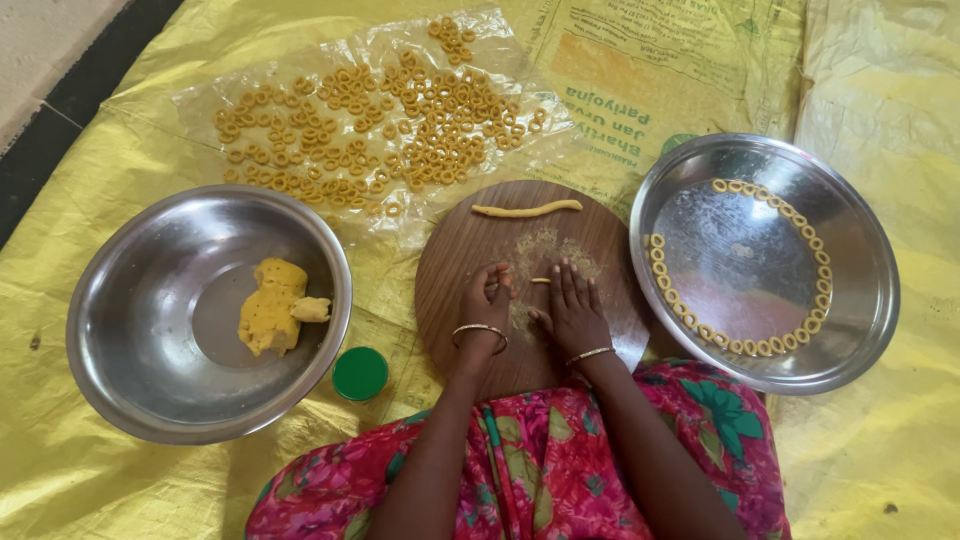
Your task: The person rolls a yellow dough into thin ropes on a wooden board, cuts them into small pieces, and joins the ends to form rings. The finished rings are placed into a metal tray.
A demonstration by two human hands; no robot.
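While both hands rest on the board [470,250], a short dough bit [540,280] is seen between them, long axis running 9 to 3 o'clock. Left hand [487,297] fingers are curled; any grip is unclear. Right hand [575,305] fingers are laid flat, fingertips at the bit. A dough rope [527,209] lies at 12 o'clock, crosswise.

- Two bare forearms, no sleeves in view.
- Left hand [484,300]: thin gold-coloured bangle [479,329] at the wrist, round and plain.
- Right hand [575,308]: a matching slim bangle [590,354] at the wrist.
- No rings made out on the fingers.
- Lap covered by a garment [540,455] of bright pink-red cloth, printed with green leaves, teal flowers and small yellow patches.
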